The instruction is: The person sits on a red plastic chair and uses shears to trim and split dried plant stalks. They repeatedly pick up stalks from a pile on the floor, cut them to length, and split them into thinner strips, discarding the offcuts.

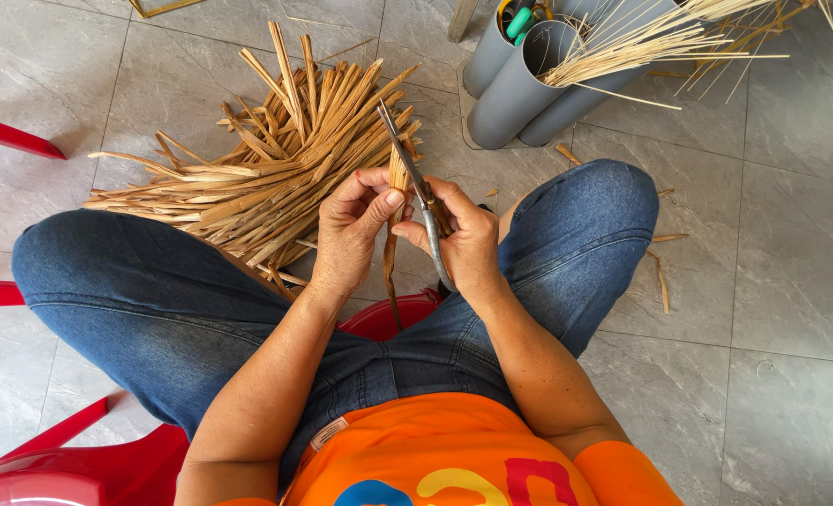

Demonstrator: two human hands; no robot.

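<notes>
You're mid-trim: left hand (351,225) pinches the dried leaf strip (396,201), right hand (463,239) grips scissors (416,183) alongside it; next, I'd guess, line up blades

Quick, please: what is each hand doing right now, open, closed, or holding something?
Left hand: closed, pinching a thin tan strip between thumb and fingers.
Right hand: closed around a metal blade tool, its tip against the strip.

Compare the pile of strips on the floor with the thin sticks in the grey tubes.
The pile of strips is broad, flat and golden brown; the thin sticks are fine, round and paler straw colour. The pile lies loose on the tiled floor by the person's knee; the sticks poke out of the grey tubes. Both look like dried plant material.
</notes>
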